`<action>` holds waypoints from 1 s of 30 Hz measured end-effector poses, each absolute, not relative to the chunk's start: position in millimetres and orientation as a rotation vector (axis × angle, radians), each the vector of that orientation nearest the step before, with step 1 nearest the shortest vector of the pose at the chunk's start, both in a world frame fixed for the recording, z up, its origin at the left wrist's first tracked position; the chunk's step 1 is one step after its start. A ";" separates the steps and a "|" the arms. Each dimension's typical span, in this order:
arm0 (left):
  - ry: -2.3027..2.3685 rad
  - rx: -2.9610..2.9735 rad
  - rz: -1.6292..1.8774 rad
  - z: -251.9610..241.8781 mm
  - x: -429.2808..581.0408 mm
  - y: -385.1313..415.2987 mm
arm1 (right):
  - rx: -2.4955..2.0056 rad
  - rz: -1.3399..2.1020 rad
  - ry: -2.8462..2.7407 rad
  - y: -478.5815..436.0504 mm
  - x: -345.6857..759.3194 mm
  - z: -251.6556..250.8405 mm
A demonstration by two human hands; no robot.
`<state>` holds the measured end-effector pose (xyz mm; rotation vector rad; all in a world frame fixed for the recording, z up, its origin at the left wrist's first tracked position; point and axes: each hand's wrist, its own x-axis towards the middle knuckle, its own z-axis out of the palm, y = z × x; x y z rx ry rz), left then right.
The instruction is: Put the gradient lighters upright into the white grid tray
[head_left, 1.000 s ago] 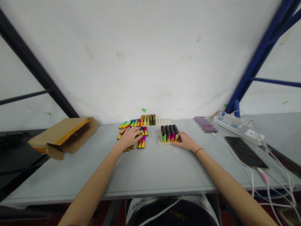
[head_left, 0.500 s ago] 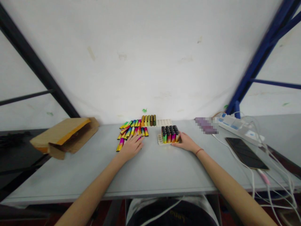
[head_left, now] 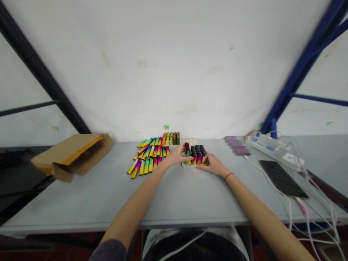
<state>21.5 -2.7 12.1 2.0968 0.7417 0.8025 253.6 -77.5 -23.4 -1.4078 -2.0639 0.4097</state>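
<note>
Since the earlier frame, the left hand (head_left: 175, 156) has crossed from the loose lighters (head_left: 146, 165) left of centre to the white tray (head_left: 187, 165) at the centre, while the right hand (head_left: 216, 165) stays at that tray's right end. Its fingers grip the tray, thumb at the front edge. Left fingers curl around the tray's left end by a dark reddish piece (head_left: 186, 146); whether they grip it I cannot tell, as the hand hides that end. Pixel blocks obscure a purplish object (head_left: 236, 145) right of centre. Both forearms are cut off by the bottom edge, where faint, upside-down letters on dark fabric (head_left: 190, 248) seem to read "Leno". Black-topped lighters (head_left: 199, 156) stand upright in the tray; behind, gold-ended lighters (head_left: 171, 138) stand beside a rear tray (head_left: 191, 140). At left, the cardboard box (head_left: 70, 152) lies open on the counter (head_left: 195, 203), its inside shadowed.
</note>
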 end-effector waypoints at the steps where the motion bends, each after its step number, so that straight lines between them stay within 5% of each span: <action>1: 0.768 2.094 0.830 11.6 19.1 -3.1 | -1.409 0.408 -2.059 -77.6 253.5 -23.3; 24: 1.015 1.954 1.060 -19.8 36.5 -17.3 | -1.388 0.428 -2.049 -77.4 263.4 -20.1; 30: 1.064 1.421 1.385 -0.4 33.0 -17.4 | -1.760 0.011 -1.904 -120.6 255.8 5.4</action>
